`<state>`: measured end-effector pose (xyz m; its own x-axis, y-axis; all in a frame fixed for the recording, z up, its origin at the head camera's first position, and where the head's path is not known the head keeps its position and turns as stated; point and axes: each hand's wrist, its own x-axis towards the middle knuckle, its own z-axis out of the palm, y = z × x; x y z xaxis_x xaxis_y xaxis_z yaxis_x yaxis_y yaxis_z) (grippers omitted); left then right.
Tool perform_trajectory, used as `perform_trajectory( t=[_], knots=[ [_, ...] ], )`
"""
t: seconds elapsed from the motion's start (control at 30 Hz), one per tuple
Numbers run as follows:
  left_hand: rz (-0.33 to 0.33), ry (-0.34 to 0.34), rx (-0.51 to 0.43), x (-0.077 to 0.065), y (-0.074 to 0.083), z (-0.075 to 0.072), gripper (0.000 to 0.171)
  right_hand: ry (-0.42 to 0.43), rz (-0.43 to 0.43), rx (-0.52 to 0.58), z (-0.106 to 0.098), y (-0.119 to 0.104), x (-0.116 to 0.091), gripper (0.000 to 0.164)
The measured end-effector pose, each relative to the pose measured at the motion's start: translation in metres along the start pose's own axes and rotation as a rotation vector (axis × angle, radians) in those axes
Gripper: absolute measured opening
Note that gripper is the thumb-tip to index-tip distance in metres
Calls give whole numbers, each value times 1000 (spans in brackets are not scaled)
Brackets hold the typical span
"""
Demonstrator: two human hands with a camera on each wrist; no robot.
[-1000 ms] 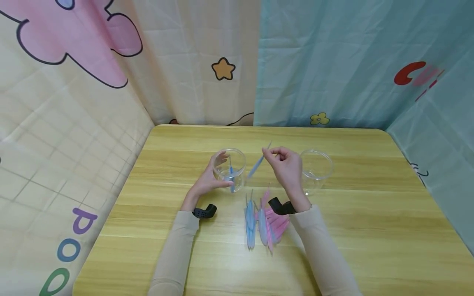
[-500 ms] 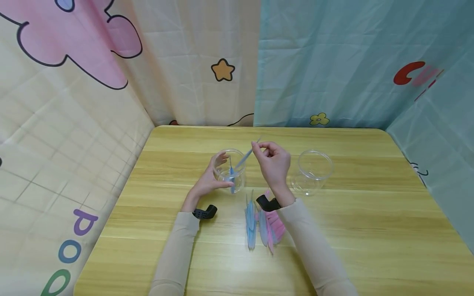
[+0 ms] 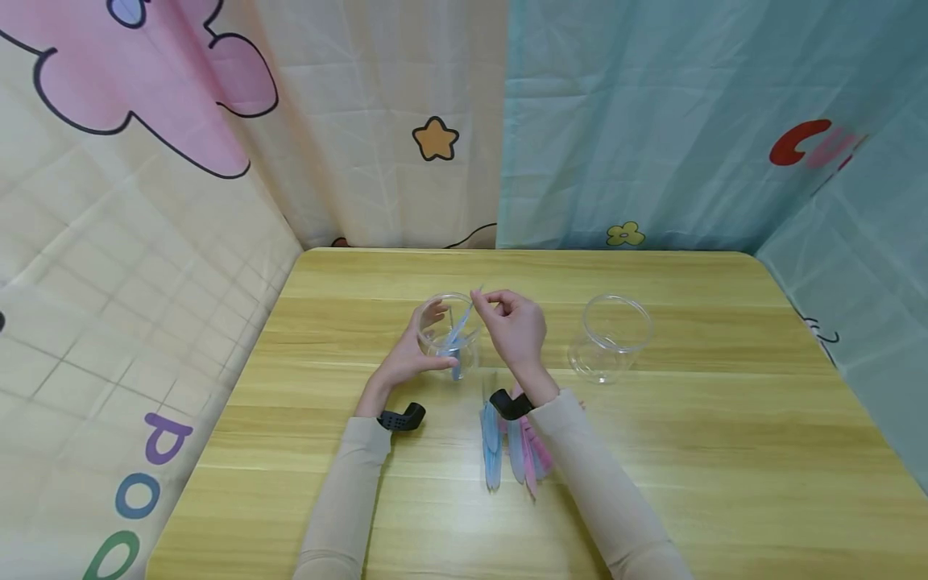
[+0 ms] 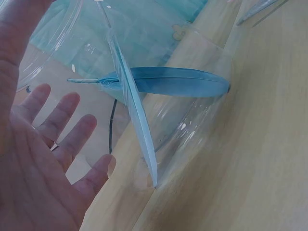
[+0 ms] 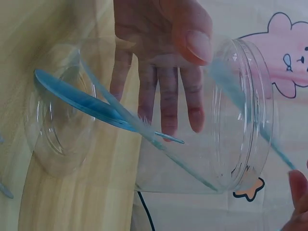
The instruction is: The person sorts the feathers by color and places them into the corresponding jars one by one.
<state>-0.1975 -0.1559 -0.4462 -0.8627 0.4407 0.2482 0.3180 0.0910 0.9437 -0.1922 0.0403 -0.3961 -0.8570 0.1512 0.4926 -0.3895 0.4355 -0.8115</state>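
My left hand holds a clear plastic jar, thumb on the near side and fingers around the far side. Inside the jar, the left wrist view shows a darker blue feather crossed by a paler one. With thumb and fingertips, my right hand pinches the quill of another blue feather, whose vane dips through the jar's mouth. In the right wrist view, this feather slants in past the rim, with the pinching fingertips outside.
A second clear jar stands to the right. Nearer me on the wooden table lie several blue feathers beside pink ones, partly hidden by my right wrist. Printed curtains hang behind the table.
My right hand has moved left with the blue feather, from beside the jar to over its rim, and the feather's vane has gone into the mouth. My left hand and the jar stay put.
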Motion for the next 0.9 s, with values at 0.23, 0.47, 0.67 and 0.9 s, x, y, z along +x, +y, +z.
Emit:
perform_trajectory(
  t=[0.23, 0.47, 0.67, 0.9],
  knots=[
    [-13, -5, 18, 0, 1, -1, 100, -142, 94, -91, -9, 7, -2, 36],
    [-24, -12, 8, 0, -1, -2, 100, -267, 162, -146, -29, 17, -1, 41],
    [-18, -18, 22, 0, 0, -2, 100, -485, 246, -216, -48, 22, -3, 40],
    [-5, -26, 22, 0, 2, -2, 100, -768, 290, -361, -63, 28, -8, 47]
  ],
)
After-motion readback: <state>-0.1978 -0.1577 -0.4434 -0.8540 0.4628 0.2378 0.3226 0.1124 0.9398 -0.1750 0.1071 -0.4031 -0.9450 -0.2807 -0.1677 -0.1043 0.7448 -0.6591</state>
